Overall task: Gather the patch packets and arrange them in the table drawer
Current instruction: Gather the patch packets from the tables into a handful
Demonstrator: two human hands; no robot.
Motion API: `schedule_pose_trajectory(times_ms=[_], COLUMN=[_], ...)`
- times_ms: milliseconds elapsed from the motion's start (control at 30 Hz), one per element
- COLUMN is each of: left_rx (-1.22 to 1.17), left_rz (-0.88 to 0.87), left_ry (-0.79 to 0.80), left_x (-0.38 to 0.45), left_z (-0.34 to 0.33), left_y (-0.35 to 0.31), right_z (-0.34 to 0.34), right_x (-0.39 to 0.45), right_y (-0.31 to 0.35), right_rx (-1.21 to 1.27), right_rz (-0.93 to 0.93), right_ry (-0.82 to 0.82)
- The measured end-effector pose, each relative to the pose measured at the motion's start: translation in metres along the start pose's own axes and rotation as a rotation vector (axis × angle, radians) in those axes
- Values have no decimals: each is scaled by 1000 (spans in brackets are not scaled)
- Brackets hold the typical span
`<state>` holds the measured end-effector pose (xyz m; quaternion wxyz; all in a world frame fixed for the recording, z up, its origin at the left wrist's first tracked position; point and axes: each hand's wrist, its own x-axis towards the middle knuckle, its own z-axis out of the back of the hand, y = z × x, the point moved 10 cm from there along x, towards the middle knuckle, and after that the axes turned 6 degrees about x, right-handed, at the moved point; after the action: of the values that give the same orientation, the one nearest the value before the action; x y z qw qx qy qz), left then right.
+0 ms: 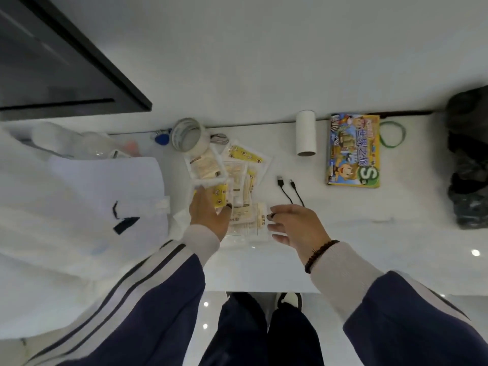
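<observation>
Both hands over patch packets [232,175]: left hand [208,212] pressing flat, right hand [293,223] relaxed, empty. Light, slippery; best pinched at edges.

White table [343,247] under packets [237,170], book [353,149]

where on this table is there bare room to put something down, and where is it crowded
Bare: the near strip of table right of the right hand, below the picture book; also the gap between the black cable and the book. Crowded: the patch packets under the left hand, and the tape roll behind them.
</observation>
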<state>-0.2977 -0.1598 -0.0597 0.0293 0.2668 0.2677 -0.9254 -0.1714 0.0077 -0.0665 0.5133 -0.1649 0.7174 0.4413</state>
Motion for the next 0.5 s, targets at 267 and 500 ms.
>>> schedule_pose_trajectory(times_ms=[267,500], left_rx=[423,505], left_rz=[1,-86], left_ry=[34,81], left_x=[59,38], left_z=[-14,-33], left_y=[20,38], right_z=[-11,-38], right_x=[59,77], right_y=[30,30], right_rx=[-119,-76], right_rz=[167,140], right_ry=[-125,-107])
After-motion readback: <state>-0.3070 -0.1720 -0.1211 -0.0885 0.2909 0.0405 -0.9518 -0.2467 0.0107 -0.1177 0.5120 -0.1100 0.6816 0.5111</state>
